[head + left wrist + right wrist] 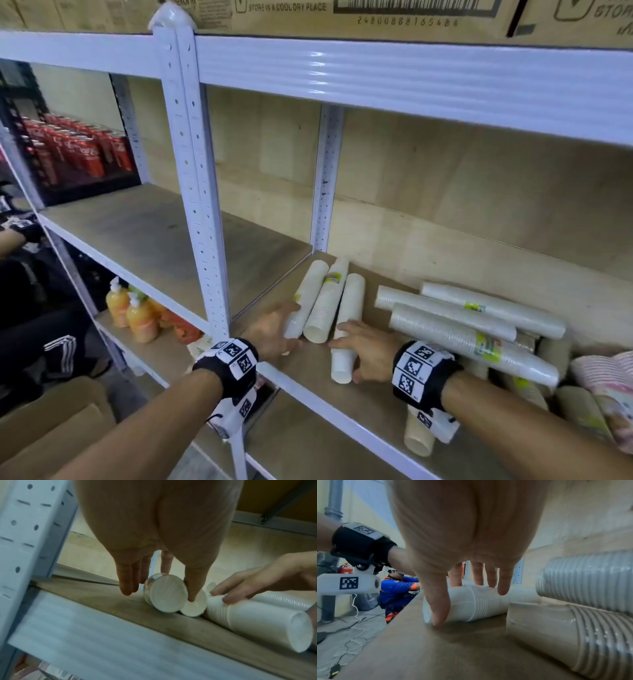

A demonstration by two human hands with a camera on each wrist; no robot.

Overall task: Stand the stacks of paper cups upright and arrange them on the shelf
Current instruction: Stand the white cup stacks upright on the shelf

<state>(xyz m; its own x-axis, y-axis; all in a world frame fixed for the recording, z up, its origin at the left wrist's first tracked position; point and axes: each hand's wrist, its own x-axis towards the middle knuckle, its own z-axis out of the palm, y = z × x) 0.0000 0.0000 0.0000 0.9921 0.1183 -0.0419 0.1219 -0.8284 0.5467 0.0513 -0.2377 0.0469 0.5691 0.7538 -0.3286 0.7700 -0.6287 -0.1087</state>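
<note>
Carton (359,15): "STORE IN A COOL DRY PLACE", "24800888165486".

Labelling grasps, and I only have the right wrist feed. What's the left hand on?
Observer: The left hand brackets the end of the leftmost white stack, fingers on one side, thumb on the other.
Operator: Any stack upright yet?
Observer: No. The head view shows three white stacks lying side by side. The right hand holds the rightmost stack of those.
Operator: What's further right?
Observer: A pile of wrapped stacks, all lying down and crossed over each other.
</note>
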